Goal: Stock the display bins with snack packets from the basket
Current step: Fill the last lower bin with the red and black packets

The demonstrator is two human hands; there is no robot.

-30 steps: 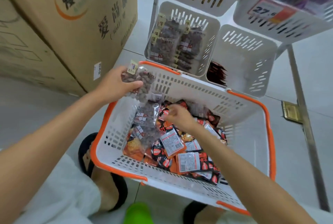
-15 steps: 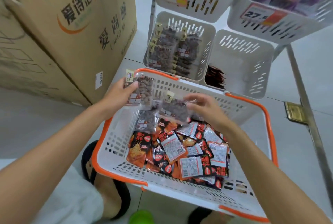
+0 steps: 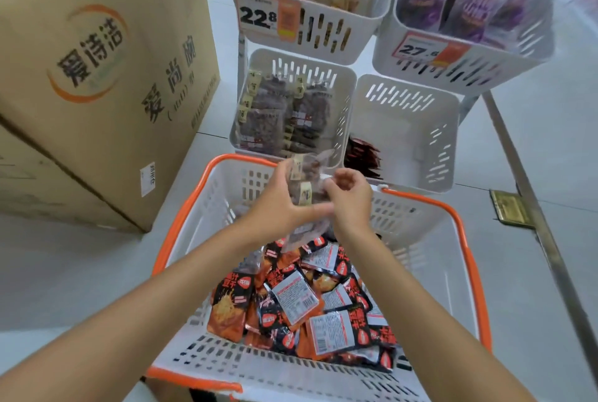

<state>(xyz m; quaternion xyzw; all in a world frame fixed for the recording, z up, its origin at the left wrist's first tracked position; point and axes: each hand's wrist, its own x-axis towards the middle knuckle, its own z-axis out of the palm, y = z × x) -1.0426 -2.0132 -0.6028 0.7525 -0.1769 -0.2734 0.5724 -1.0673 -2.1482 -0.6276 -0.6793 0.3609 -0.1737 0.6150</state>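
Head view. Both hands meet above the far end of the white perforated plastic basket with orange rim (image 3: 420,239). The left hand (image 3: 278,207) wraps its fingers round a sheaf of clear plastic packets of dark brown snack pieces (image 3: 304,188), on which 2 cream paper tags show. The right hand (image 3: 349,201) pinches the same sheaf from the other side. The exact packet count cannot be told. The sheaf hangs just in front of the lower-left white slotted bin (image 3: 297,56), which holds matching packets standing on edge.

Step in hand, as judged: squaring the sheaf before loading. To do it well, turn the tags upward, lift the sheaf over the basket rim, and slide it in upright beside the standing rows, not on top of them. The orange-and-black foil packets (image 3: 291,301) heaped in the basket probably belong in the lower-right white bin (image 3: 404,142), where a few dark red packets (image 3: 360,158) lie.

Legible writing: price card "22.8" (image 3: 259,16) on the upper-left white bin (image 3: 359,29); price card "27" (image 3: 420,50), last digit blurred, on the upper-right white bin (image 3: 504,68); "爱诗洁" and "爱尚碗" on the brown cardboard carton (image 3: 97,77).
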